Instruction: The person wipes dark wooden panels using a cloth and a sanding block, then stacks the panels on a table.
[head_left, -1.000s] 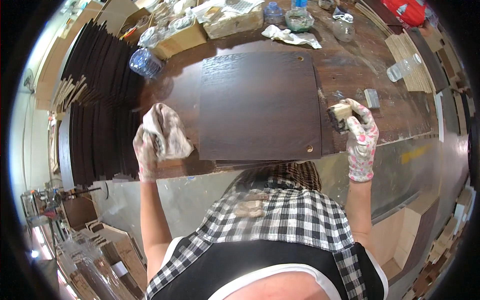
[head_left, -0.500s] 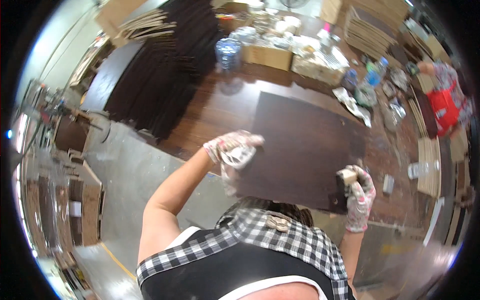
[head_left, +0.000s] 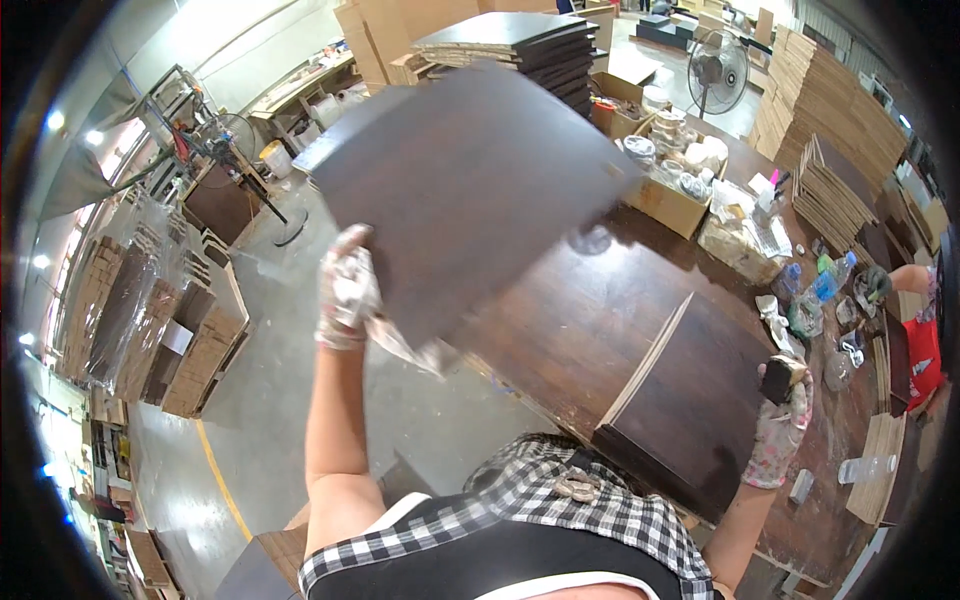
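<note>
We've got the dark board (head_left: pixel 470 190) tilted above the worktop (head_left: pixel 560 310)'s left side, left hand (head_left: pixel 347 290) grip closed on its outer edge, plus a rag (head_left: pixel 408 350). Probably stiff, kinda heavy; we'd hold opposite edges. Right hand (head_left: pixel 788 412) grip's curled round a small block (head_left: pixel 777 381).

You can read no text: in your view, the white sheet (head_left: pixel 177 337) on the wrapped stack (head_left: pixel 125 300) at nine o'clock and paper (head_left: pixel 771 238) near three show nothing legible.
</note>
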